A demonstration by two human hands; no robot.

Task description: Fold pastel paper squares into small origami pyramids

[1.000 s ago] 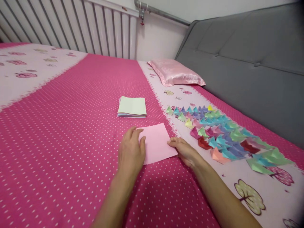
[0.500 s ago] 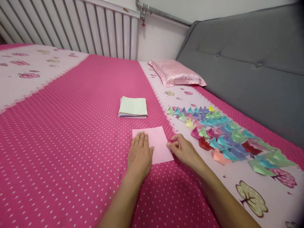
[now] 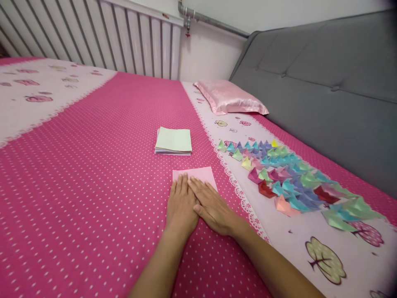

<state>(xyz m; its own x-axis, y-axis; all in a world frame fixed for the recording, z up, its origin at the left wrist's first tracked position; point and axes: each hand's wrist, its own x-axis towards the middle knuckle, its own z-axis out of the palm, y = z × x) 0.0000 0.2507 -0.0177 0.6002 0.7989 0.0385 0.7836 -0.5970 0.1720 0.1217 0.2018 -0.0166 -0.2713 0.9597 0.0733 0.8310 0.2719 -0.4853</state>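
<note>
A pink sheet of paper (image 3: 200, 174) lies on the pink dotted bedspread (image 3: 102, 165), mostly covered by my hands. My left hand (image 3: 181, 203) lies flat on its left part with fingers stretched out. My right hand (image 3: 211, 205) lies flat beside it, fingers extended and partly over the left hand's edge, pressing on the paper. Just beyond the sheet sits a stack of coloured square papers (image 3: 173, 141) with a pale green sheet on top.
Several folded paper shapes (image 3: 288, 178) in many colours lie in rows on the white strip to the right. A pink satin pillow (image 3: 231, 97) rests farther back by the grey padded headboard (image 3: 325, 87). A white radiator (image 3: 102, 33) stands at the far side.
My right hand has moved left from the sheet's right edge onto the paper and flattened beside my left hand. The left hand has shifted slightly right on the sheet.
</note>
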